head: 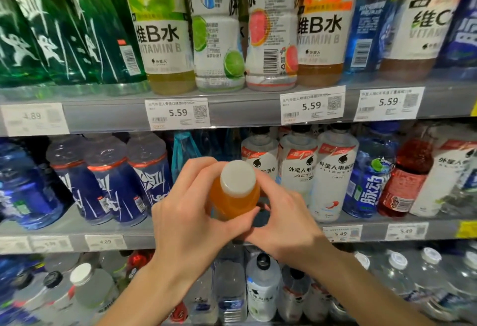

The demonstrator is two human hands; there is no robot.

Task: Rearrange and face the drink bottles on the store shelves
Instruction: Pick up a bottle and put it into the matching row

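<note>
Both hands hold one orange drink bottle (233, 194) in front of the middle shelf (77, 225), level with a gap between the dark blue bottles (108, 181) and the white electrolyte bottles (296, 171). The left hand (188, 217) wraps its fingers round the bottle's shoulder; the right hand (281, 222) pinches it from the other side. The white cap (237, 177) points at the camera, so the label is hidden. Recommended: steady the base, turn the label outward, then seat the bottle upright, flush with the front row, without nudging its neighbours.

The hands (232, 222) hide the orange bottle's (233, 196) label; top-shelf bottles (165, 29) lose their caps to the frame edge.
</note>
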